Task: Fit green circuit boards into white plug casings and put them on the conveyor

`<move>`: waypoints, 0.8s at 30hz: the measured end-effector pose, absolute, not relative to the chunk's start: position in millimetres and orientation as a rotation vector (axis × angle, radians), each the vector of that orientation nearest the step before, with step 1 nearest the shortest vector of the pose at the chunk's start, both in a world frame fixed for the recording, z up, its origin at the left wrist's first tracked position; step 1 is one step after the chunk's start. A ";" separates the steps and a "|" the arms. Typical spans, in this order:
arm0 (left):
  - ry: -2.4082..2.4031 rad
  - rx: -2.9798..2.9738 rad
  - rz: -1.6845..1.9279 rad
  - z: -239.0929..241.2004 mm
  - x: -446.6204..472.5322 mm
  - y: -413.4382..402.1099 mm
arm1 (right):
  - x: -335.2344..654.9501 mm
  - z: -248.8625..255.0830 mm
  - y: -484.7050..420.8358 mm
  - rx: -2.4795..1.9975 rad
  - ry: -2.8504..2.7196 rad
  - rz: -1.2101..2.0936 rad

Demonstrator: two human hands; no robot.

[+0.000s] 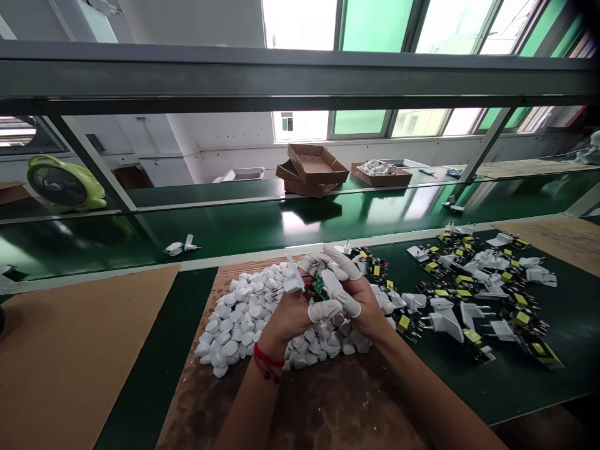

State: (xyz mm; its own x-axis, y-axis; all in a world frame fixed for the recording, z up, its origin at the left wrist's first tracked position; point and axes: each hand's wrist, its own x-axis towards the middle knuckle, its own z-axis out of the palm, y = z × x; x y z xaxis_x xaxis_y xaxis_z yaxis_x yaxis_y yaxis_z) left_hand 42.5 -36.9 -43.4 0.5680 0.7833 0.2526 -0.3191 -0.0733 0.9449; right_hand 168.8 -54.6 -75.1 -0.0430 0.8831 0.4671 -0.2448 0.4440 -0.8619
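Observation:
My left hand (304,307) and my right hand (350,289) meet in front of me, white finger cots on their fingertips. Between them is a small green circuit board (320,285), gripped by my left fingers. A white plug housing (294,282) with metal pins sticks out on the left, apparently joined to the board by a red wire. My right fingers are closed around a white plastic piece (332,281) against the board; its exact shape is partly hidden. Beneath both hands spreads a heap of small white plastic caps (246,312) on a brown board (337,409).
At right, many circuit boards with yellow parts and white plugs (445,322) lie on the green table (450,394). Cardboard (89,337) covers the left side. Beyond runs a green belt (225,225) with a few plugs (180,247), then cardboard trays (319,165) and a green fan (65,184).

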 end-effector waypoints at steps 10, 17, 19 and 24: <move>0.435 1.286 0.949 -53.4 43.5 -31.9 | 168.9 -76.3 -51.6 -0.659 -1.247 1.081; 0.392 1.336 0.853 -53.1 38.6 -31.8 | 174.0 -73.9 -54.7 -0.681 -1.214 1.199; 0.418 1.381 0.830 -51.2 36.7 -32.8 | 175.6 -74.9 -55.9 -0.682 -1.186 1.258; 0.476 1.480 0.797 -47.8 33.2 -34.3 | 177.2 -76.4 -56.9 -0.671 -1.097 1.358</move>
State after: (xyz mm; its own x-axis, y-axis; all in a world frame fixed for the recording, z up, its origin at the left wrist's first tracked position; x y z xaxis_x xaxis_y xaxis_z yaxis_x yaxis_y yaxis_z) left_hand 33.2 -34.3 -47.8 0.6683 0.7203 0.1862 -0.1782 -0.0880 0.9800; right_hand 177.2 -56.9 -76.4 -0.1281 0.9664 0.2228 -0.4210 0.1505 -0.8945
